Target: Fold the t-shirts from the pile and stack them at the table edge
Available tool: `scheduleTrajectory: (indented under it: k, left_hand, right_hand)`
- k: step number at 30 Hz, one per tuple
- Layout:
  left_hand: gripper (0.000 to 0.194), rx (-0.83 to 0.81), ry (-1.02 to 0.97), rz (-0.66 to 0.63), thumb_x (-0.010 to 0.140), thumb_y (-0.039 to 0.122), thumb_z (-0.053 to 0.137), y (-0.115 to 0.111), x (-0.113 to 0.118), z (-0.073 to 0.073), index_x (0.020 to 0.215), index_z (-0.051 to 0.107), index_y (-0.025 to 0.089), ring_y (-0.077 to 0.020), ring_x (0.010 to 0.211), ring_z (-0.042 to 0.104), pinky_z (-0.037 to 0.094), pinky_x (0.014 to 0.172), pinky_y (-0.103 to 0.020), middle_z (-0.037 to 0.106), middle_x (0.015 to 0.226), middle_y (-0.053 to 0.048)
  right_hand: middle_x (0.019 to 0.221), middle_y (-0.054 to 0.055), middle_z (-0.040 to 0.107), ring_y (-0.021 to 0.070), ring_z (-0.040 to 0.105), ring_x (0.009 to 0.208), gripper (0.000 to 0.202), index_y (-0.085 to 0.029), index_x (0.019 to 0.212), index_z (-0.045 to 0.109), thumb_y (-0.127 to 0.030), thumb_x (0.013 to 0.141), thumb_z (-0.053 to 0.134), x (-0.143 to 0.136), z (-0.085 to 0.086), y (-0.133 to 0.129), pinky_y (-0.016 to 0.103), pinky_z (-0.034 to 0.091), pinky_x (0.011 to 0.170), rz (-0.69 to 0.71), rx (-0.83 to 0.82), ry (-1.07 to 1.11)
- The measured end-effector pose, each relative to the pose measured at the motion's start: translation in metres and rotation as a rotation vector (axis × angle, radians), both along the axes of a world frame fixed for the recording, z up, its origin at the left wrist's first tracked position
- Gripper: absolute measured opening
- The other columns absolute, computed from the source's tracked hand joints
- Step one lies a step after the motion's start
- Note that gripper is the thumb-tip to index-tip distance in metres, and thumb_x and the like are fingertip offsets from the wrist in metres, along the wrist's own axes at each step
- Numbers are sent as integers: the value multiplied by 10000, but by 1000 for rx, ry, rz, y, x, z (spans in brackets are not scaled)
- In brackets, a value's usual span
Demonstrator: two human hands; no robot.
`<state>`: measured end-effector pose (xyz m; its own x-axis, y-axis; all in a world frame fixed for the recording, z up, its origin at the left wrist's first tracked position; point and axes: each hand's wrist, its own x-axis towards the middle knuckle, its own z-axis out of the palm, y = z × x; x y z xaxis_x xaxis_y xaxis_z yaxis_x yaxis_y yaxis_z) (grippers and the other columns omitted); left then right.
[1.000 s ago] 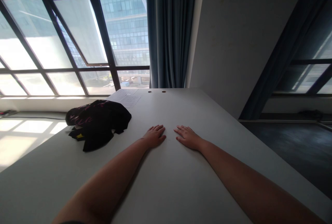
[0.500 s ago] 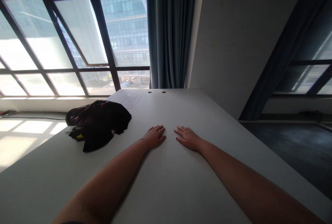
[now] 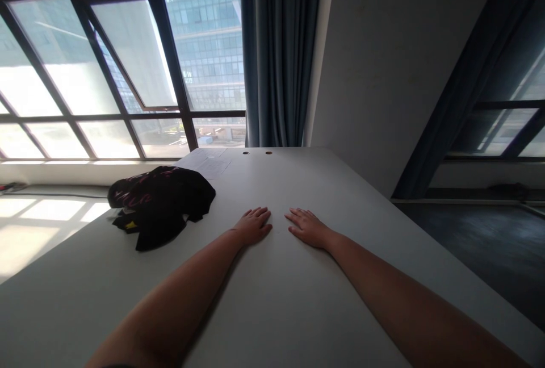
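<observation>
My left hand (image 3: 253,226) lies flat on the white table (image 3: 276,300), palm down, fingers apart, holding nothing. To its right, with a small gap between them, my right hand (image 3: 307,227) rests the same way, open and without anything in it. A crumpled black cloth (image 3: 166,200) with pinkish lettering and a small yellow mark lies on the table's left side. My left hand is the nearer one to the cloth and does not touch it.
Sheets of paper (image 3: 208,162) lie at the far left of the table, behind the cloth. Two small round holes are near the far edge. Beyond stand a blue curtain (image 3: 276,55), large windows and a grey wall (image 3: 374,72).
</observation>
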<state>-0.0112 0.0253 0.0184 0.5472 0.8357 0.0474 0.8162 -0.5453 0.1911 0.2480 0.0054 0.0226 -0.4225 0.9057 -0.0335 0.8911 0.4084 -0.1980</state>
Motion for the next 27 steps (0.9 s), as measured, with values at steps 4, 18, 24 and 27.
scheduleTrajectory:
  k: [4, 18, 24, 27]
  left_hand:
    - [624, -3, 1, 6, 1033, 512, 398, 0, 0, 0, 1590, 402, 229, -271, 1574, 268, 201, 1293, -478, 320, 1697, -80]
    - [628, 18, -18, -9, 1033, 510, 404, 5, -1, -7, 1588, 409, 217, -286, 1568, 280, 207, 1290, -495, 334, 1690, -94]
    - [620, 35, -9, -8, 1034, 521, 425, 6, -5, -7, 1585, 418, 235, -299, 1566, 283, 230, 1282, -487, 335, 1689, -100]
    - [625, 124, 11, 68, 1020, 495, 483, 11, -16, -1, 1588, 417, 243, -333, 1581, 229, 212, 1282, -514, 298, 1702, -110]
  right_hand:
    - [1705, 121, 274, 316, 234, 1569, 655, -205, 1612, 425, -491, 1023, 408, 0, 0, 0, 512, 155, 1268, 2, -1, 2]
    - [1695, 126, 297, 325, 251, 1563, 649, -211, 1600, 448, -485, 1012, 431, 2, -7, 5, 536, 161, 1263, 7, 15, 26]
    - [1698, 123, 290, 325, 249, 1563, 651, -208, 1601, 444, -485, 1013, 421, 2, -7, 5, 546, 157, 1264, 8, 16, 22]
    - [1698, 122, 292, 329, 246, 1564, 652, -210, 1600, 447, -491, 1012, 425, 3, -7, 5, 547, 156, 1264, 10, 11, 32]
